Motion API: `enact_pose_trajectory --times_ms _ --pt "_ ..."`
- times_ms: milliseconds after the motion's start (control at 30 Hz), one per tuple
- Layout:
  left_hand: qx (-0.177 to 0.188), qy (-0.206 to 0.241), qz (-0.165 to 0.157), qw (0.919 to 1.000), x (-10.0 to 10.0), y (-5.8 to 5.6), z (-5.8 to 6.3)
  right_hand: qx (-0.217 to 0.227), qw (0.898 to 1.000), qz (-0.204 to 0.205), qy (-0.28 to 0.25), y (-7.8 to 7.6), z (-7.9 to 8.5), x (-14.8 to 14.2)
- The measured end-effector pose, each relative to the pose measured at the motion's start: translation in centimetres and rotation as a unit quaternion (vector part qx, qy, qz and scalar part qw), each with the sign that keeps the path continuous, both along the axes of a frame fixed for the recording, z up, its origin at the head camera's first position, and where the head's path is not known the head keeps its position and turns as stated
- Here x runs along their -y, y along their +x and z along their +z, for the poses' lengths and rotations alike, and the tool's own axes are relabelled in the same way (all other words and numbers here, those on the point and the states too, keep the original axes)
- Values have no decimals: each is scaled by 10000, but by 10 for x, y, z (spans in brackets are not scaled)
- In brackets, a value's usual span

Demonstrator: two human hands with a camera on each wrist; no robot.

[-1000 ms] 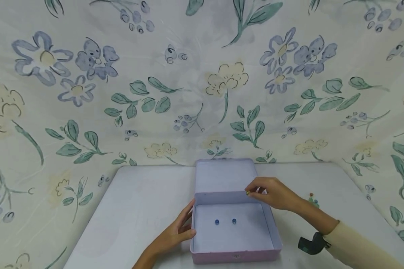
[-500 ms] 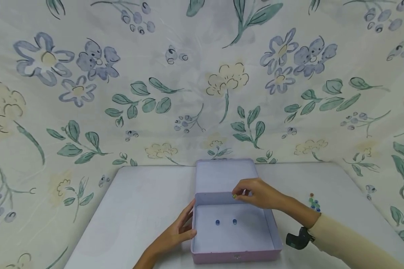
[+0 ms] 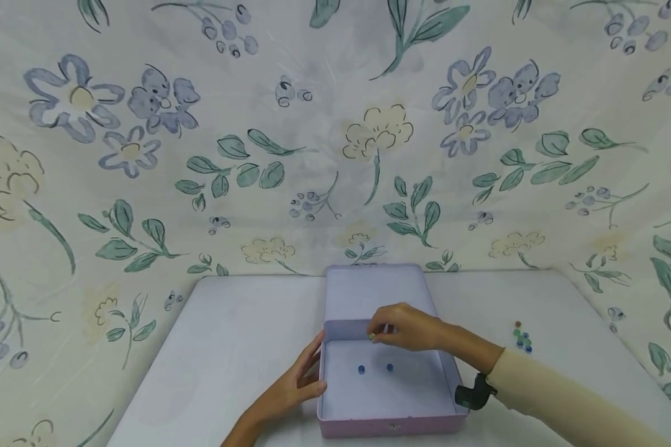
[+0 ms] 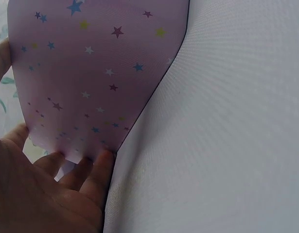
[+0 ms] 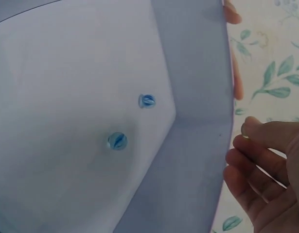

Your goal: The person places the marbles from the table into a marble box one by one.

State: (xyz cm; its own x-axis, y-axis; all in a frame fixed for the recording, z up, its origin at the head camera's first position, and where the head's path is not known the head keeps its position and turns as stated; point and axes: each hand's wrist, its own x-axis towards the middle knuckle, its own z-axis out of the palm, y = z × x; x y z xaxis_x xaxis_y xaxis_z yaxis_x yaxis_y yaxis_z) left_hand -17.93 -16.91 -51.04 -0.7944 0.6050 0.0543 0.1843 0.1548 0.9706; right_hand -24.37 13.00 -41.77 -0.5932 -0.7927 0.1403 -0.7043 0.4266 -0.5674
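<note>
A lilac tin box (image 3: 392, 427) stands with its hinged lid (image 3: 374, 292) laid back. On its pale floor lie two marbles with blue swirls, a left marble (image 3: 361, 369) and a right marble (image 3: 389, 367); both show in the right wrist view. Over the box's back part, my right hand (image 3: 410, 326) pinches a small yellow-green marble (image 3: 371, 336) between thumb and fingertip, mostly covered by the fingers. My left hand (image 3: 299, 379) rests against the box's left side, fingers spread along the star-printed outer wall (image 4: 100, 73) in the left wrist view.
To the right of the box, several loose marbles (image 3: 522, 339), blue, green and orange-brown, lie clustered on the white table (image 3: 246, 323). Behind the table hangs a flower-patterned cloth (image 3: 313, 155). A dark wrist device (image 3: 475, 392) hangs under the right sleeve, near the box's right wall.
My right hand has moved left and slightly down with the marble, from the box's back right edge to over its back middle. The left hand and the two marbles inside stay put.
</note>
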Motion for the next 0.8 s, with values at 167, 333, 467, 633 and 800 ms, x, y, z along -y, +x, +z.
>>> enact_pose_trajectory --times_ms 167,333,467,633,800 --pt "53 -55 67 9999 -1 1 0 -18 9999 57 139 -1 -7 8" --pt "122 -75 91 9999 0 2 1 -44 9994 24 347 -2 -14 15" --pt "168 -80 71 9998 0 2 2 -156 9989 52 428 -3 -23 18" --pt "86 -29 20 10000 0 2 2 -370 9971 -16 663 -4 -32 22" --pt "121 -4 35 9999 0 3 2 -509 9947 -99 892 -3 -38 25"
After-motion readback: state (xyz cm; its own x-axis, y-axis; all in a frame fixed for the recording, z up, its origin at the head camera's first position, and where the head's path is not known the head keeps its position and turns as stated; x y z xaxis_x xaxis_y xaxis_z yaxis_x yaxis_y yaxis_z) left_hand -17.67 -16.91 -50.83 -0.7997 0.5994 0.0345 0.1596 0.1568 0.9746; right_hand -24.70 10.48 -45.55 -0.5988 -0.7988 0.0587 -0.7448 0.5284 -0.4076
